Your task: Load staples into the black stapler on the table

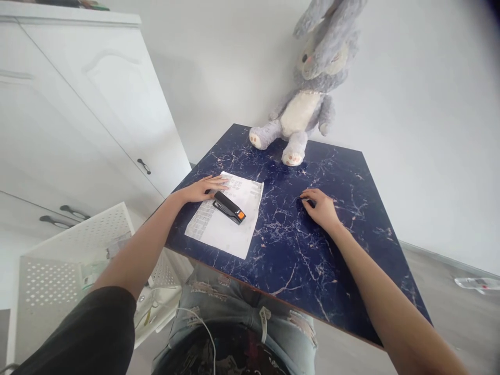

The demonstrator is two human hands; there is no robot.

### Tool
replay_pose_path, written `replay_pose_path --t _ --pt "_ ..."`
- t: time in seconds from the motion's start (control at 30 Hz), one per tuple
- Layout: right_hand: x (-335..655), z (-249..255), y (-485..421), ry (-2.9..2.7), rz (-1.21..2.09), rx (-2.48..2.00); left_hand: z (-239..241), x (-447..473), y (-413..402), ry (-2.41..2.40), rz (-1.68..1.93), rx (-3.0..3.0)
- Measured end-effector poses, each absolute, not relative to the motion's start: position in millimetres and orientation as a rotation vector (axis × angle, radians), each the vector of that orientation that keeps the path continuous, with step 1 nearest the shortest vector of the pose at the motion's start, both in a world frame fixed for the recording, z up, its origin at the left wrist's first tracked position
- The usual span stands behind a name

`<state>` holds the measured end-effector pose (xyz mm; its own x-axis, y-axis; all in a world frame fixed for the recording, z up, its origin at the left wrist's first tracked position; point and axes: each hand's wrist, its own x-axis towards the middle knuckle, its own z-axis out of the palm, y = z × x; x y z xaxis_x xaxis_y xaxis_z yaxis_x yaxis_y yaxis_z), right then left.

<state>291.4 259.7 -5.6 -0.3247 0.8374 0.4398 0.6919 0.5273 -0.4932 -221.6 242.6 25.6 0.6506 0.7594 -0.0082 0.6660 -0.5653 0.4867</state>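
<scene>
A black stapler with an orange end piece lies at a slant on a printed sheet of paper. My left hand rests flat on the sheet's upper left part, fingers stretched out, its thumb close by the stapler's far end. On the bare blue tabletop to the right of the paper, my right hand lies loosely curved. A gap shows between its thumb and fingers, and I see nothing held there. The underside of that hand is hidden.
The dark blue marbled table stands against a white wall. At its far edge sits a grey plush rabbit. White cabinets stand to the left, with a white perforated basket of small items below my left arm. A cable crosses my lap.
</scene>
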Motion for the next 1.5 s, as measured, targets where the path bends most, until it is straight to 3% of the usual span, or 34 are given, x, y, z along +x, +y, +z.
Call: replay_pose_path --t 0.3,0.5,0.63,0.7,0.87,0.97,1.3,1.5 --pt "169 1 339 -1.942 0.669 -1.33 22 -224 240 1.082 0.391 2.382" --pt "87 23 376 -2.095 0.706 -1.293 18 -227 242 1.056 0.416 2.354" --pt "64 39 355 -2.145 0.64 -1.199 17 -228 244 1.05 0.41 2.345" --pt "61 43 322 -2.079 0.602 -1.139 17 -228 245 1.041 0.423 2.345" --pt "64 32 215 -2.196 0.869 -0.982 20 -228 246 1.017 0.415 2.363" --pt "71 24 181 -2.336 0.792 -0.997 22 -227 245 1.015 0.435 2.365" --pt "175 36 191 -2.417 0.78 -0.929 23 -230 247 1.082 0.37 2.343" --pt "200 28 202 -2.259 0.854 -0.962 72 -181 240 1.42 0.039 2.375"
